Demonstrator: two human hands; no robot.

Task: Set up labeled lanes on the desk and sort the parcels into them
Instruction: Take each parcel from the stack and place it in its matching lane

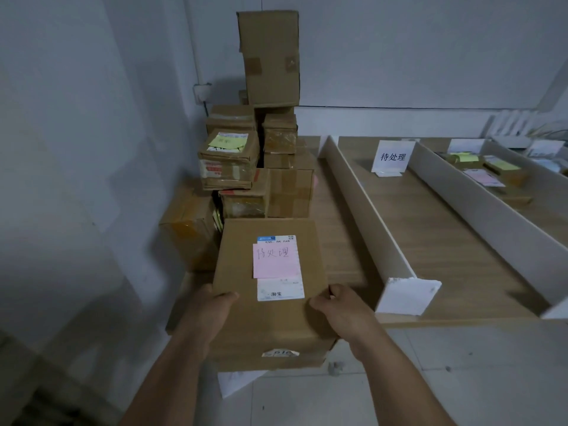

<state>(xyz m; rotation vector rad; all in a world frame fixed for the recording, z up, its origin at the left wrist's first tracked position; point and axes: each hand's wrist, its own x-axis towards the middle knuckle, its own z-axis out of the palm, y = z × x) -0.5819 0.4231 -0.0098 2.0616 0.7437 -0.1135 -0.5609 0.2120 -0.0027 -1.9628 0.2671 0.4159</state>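
Observation:
A flat cardboard parcel (270, 321) with a pink handwritten note (275, 260) and a white shipping label on top is held at the desk's near left edge. My left hand (212, 305) grips its left side, thumb on top. My right hand (341, 305) grips its right side, thumb on top. To the right, white divider strips (362, 207) split the wooden desk (430, 229) into lanes. A white sign card (392, 156) stands at the back of the nearest lane. The lane further right holds parcels (488, 172) with yellow and pink notes.
A tall pile of cardboard parcels (261, 161) fills the desk's back left corner against the wall, one topped with a yellow note (227, 142). A wall socket (201, 92) sits behind the pile. Tiled floor (430, 379) lies below the desk edge.

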